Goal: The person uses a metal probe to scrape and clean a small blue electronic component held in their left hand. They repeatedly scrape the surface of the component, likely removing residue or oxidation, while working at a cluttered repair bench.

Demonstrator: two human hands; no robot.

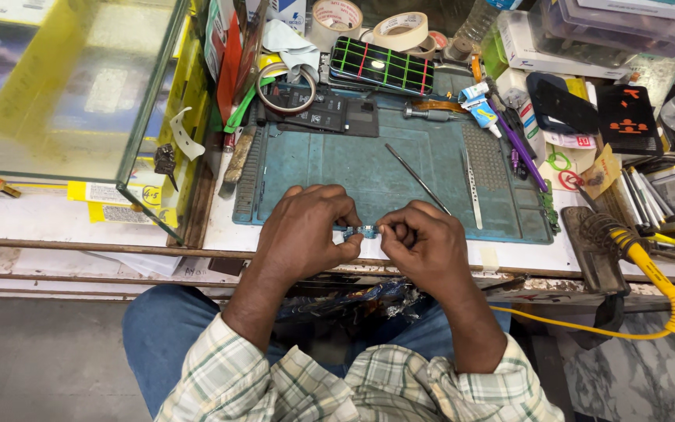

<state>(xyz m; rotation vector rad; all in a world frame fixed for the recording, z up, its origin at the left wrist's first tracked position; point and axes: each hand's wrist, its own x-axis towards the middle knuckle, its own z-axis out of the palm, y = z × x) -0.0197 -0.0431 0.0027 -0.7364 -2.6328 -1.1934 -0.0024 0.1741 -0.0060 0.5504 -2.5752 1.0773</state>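
Observation:
My left hand (306, 234) and my right hand (423, 244) meet at the near edge of a teal work mat (353, 168). Between their fingertips they pinch a tiny blue-green electronic part (362, 231). Both hands are curled tight on it, thumbs toward each other. A smartphone (382, 66) with a screen showing a coloured grid on black lies at the mat's far edge. Thin metal tweezers (472, 190) and a slim metal probe (416, 178) lie on the mat beyond my right hand.
A glass display case (64, 86) stands at the left. Tape rolls (400, 31) sit at the back. A glue tube (478, 105), dark phone covers (560, 103) and boxes crowd the right. A soldering iron holder (595, 246) with a yellow coiled cable (654, 273) sits near the right edge.

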